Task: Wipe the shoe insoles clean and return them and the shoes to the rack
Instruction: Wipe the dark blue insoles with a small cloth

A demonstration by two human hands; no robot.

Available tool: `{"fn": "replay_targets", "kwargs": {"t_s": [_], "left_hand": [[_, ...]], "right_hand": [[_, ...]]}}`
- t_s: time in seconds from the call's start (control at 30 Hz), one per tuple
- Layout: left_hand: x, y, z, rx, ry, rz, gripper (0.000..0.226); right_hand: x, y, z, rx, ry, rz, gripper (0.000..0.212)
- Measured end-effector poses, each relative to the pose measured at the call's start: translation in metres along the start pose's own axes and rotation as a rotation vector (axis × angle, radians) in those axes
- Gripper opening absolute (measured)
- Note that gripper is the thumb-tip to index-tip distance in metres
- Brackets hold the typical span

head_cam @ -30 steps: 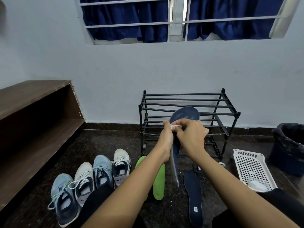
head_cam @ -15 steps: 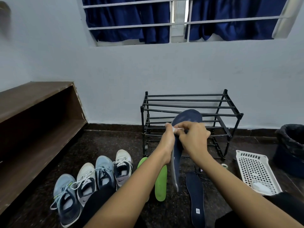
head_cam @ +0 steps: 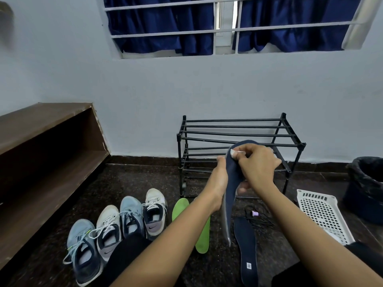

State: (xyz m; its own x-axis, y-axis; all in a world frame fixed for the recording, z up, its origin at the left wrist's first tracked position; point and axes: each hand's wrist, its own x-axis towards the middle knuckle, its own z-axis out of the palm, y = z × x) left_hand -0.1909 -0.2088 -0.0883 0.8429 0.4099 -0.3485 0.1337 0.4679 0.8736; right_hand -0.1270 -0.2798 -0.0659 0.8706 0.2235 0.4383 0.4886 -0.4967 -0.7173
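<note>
Noting my right hand fingers pinching the wipe, now nearer the toe of the navy insole my left hand grips; this insole looks nearly wiped.

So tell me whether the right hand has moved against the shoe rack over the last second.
Yes. The right hand has slid right and slightly up, closer to the shoe rack's right front post.

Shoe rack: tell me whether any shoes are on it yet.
No: the black shoe rack's visible bars hold nothing, and the four shoes stand in a row on the floor to its left.
</note>
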Motion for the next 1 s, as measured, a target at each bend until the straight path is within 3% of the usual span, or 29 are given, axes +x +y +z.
{"fn": "replay_targets", "kwargs": {"t_s": [0.17,0.37,0.57,0.73,1.0], "left_hand": [[-0.004,0.008,-0.002,-0.077,-0.081,-0.014,0.037],[-0.005,0.022,-0.015,-0.046,-0.066,-0.058,0.041],[-0.005,0.029,-0.02,-0.098,-0.032,-0.069,0.061],[-0.003,0.023,-0.015,-0.093,-0.028,-0.057,0.071],[-0.003,0.014,0.004,-0.118,-0.058,-0.04,0.059]], "right_hand": [[-0.001,-0.006,0.001,0.019,-0.013,-0.017,0.012],[-0.019,-0.015,0.01,-0.036,-0.071,-0.119,0.008],[-0.029,-0.018,0.012,-0.001,-0.137,-0.139,0.009],[-0.026,-0.017,0.01,-0.131,-0.091,-0.182,0.006],[-0.002,-0.005,0.003,-0.132,0.024,-0.059,0.006]]}}
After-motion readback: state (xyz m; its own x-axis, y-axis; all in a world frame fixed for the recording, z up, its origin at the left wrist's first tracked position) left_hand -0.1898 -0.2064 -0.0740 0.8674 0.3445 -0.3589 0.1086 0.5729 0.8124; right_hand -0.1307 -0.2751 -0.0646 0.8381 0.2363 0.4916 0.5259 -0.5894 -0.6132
